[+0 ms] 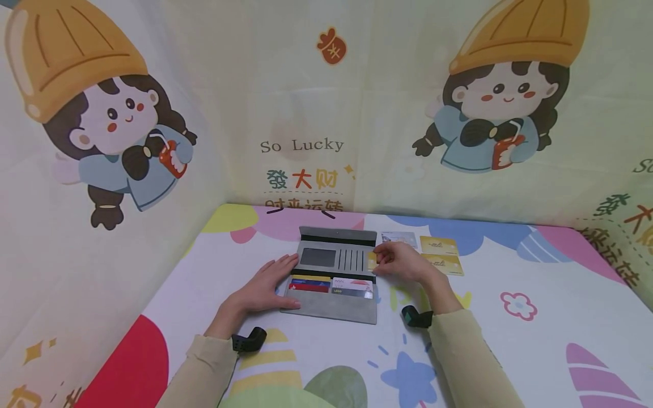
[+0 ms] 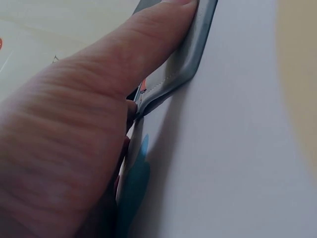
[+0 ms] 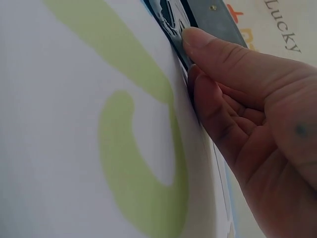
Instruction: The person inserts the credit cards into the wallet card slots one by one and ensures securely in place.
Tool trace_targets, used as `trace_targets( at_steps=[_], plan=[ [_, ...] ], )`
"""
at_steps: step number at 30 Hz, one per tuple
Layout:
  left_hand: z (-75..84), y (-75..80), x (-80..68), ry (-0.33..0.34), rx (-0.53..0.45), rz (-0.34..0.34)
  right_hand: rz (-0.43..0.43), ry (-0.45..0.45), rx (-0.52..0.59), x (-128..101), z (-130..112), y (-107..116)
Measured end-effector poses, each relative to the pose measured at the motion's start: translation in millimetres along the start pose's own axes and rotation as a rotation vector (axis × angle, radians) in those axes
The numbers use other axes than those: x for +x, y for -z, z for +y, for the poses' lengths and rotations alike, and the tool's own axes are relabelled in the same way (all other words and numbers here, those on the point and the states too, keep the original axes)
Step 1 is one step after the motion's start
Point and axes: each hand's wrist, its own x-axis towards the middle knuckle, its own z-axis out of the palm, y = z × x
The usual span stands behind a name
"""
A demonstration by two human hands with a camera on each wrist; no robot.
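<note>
A grey wallet [image 1: 334, 303] lies open and flat on the table. Its lower slots hold several cards [image 1: 310, 283], and a clear window pocket [image 1: 318, 257] sits in the upper half. My left hand [image 1: 272, 280] rests flat on the wallet's left edge [image 2: 198, 54] with straight fingers. My right hand [image 1: 390, 258] is at the wallet's right edge [image 3: 208, 15] with curled fingers, and it pinches a yellow card [image 1: 372, 261] that is mostly hidden by them. Two gold cards [image 1: 439, 245] [image 1: 446, 264] and a pale card [image 1: 399, 239] lie on the table just right of that hand.
The table [image 1: 510, 351] carries a bright cartoon-print cloth. Printed fabric walls [image 1: 306, 113] close it in at the back and on both sides. Black wrist-camera mounts [image 1: 249, 340] [image 1: 416, 317] sit on both forearms.
</note>
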Motion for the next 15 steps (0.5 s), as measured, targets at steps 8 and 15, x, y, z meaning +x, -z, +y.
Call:
trace_targets(
  at_steps=[8,15],
  plan=[
    [0.7,1.2,-0.5,0.0,-0.01,-0.002,-0.002,0.0,-0.024,2.3,-0.9,-1.5],
    [1.0,1.8,-0.1,0.001,-0.008,-0.004,0.001,0.018,-0.029,1.9,-1.7,-1.7]
  ],
)
